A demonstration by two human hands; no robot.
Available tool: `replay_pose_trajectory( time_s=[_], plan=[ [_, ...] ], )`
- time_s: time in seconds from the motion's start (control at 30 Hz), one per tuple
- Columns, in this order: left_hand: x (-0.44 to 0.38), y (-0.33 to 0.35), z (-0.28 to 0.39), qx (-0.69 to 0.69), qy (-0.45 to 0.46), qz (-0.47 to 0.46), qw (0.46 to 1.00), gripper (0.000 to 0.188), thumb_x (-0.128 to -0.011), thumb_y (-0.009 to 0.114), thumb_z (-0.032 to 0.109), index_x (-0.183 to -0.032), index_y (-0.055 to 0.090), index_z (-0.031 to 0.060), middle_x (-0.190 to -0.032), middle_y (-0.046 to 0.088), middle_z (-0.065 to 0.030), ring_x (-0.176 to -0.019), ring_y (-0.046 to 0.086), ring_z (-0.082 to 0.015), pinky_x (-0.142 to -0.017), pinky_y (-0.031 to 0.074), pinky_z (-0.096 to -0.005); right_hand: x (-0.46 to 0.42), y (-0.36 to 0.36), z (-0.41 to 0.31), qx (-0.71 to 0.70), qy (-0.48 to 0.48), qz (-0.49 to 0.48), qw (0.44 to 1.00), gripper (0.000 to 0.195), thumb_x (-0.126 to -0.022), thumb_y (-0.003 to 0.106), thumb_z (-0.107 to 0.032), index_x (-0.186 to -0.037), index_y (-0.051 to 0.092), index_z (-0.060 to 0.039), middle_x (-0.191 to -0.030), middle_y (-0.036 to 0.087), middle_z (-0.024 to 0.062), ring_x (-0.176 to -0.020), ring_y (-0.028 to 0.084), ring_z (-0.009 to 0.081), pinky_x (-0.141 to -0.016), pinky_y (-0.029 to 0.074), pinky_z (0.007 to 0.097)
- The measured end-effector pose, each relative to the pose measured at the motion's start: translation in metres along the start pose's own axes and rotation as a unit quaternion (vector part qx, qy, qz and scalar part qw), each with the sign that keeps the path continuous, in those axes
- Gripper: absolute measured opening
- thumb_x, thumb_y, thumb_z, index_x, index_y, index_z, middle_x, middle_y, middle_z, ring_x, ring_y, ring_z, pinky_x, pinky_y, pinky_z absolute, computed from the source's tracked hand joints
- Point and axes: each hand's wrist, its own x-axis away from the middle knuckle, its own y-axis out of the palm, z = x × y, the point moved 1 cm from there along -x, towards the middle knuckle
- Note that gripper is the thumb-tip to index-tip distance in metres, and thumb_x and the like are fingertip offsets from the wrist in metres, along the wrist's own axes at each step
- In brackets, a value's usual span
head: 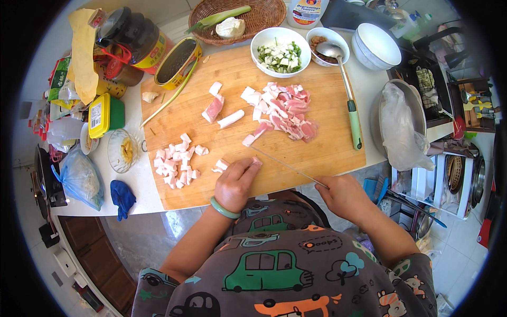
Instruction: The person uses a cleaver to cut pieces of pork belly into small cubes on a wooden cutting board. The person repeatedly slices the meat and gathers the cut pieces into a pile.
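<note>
My right hand (341,197) grips a thin-looking knife (287,164), its blade seen nearly edge-on above the wooden cutting board (328,158). Near the board's front edge, the fingers of my left hand (237,180) press on a small piece of pale meat (256,161). Another cut bit (221,165) lies beside that hand. A strip of meat (257,132) lies by the blade's tip, touching or close to a pile of sliced pink meat (291,111). Diced fatty pieces (176,160) are heaped at the board's left. Several larger chunks (214,107) lie towards the middle.
A bowl of chopped greens (280,57) and a bowl with a spoon (326,45) stand at the back. A green-handled utensil (353,123) lies along the board's right side. Jars, an open tin (177,63) and a glass bowl (119,152) stand left; a metal basin (378,115) stands right.
</note>
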Motion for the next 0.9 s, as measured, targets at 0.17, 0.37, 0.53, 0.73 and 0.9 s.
replay_pose_trajectory(
  time_s=[0.17,0.37,0.53,0.73,0.9],
  plan=[
    [0.002,0.005,0.005,-0.013,-0.013,0.022,1.000,0.025,-0.076,0.071,0.002,-0.101,0.072,0.0019,-0.098,0.068,-0.0102,-0.083,0.068,-0.0263,-0.070,0.056,-0.0341,0.004,-0.002,-0.009,0.038,0.046,-0.071,0.996,0.019,-0.091,0.060,-0.022,-0.096,0.069,-0.0060,-0.077,0.067,0.0211,-0.074,0.065,0.0427,-0.068,0.052,0.0519],
    [0.005,0.006,0.003,-0.011,-0.021,0.016,1.000,0.028,-0.075,0.074,-0.002,-0.102,0.074,0.0039,-0.092,0.068,-0.0086,-0.078,0.067,-0.0250,-0.065,0.055,-0.0349,0.006,-0.009,-0.013,0.059,0.047,-0.102,0.992,0.020,-0.092,0.057,-0.023,-0.095,0.068,-0.0061,-0.077,0.067,0.0205,-0.076,0.066,0.0418,-0.069,0.052,0.0519],
    [0.006,0.008,0.001,-0.008,-0.016,0.013,1.000,0.031,-0.075,0.071,-0.004,-0.105,0.074,0.0045,-0.093,0.069,-0.0082,-0.080,0.067,-0.0243,-0.067,0.055,-0.0342,0.003,-0.016,-0.015,0.099,0.065,-0.149,0.982,0.017,-0.088,0.057,-0.017,-0.093,0.067,-0.0042,-0.080,0.068,0.0213,-0.079,0.067,0.0407,-0.070,0.053,0.0507],
    [0.010,0.010,-0.002,-0.024,-0.007,0.011,1.000,0.040,-0.069,0.066,-0.002,-0.108,0.074,0.0044,-0.100,0.068,-0.0089,-0.088,0.067,-0.0261,-0.075,0.056,-0.0341,-0.006,-0.019,-0.019,0.129,0.049,-0.180,0.974,0.014,-0.087,0.054,-0.010,-0.096,0.064,-0.0048,-0.076,0.067,0.0199,-0.074,0.065,0.0410,-0.064,0.051,0.0513],
    [0.013,0.013,-0.005,-0.025,-0.002,0.014,1.000,0.038,-0.069,0.069,-0.006,-0.106,0.073,0.0039,-0.101,0.070,-0.0099,-0.086,0.067,-0.0273,-0.073,0.056,-0.0362,-0.015,-0.021,-0.035,0.128,0.054,-0.184,0.973,0.014,-0.086,0.055,-0.009,-0.088,0.066,-0.0006,-0.080,0.069,0.0214,-0.077,0.068,0.0412,-0.066,0.054,0.0496]
  ],
)
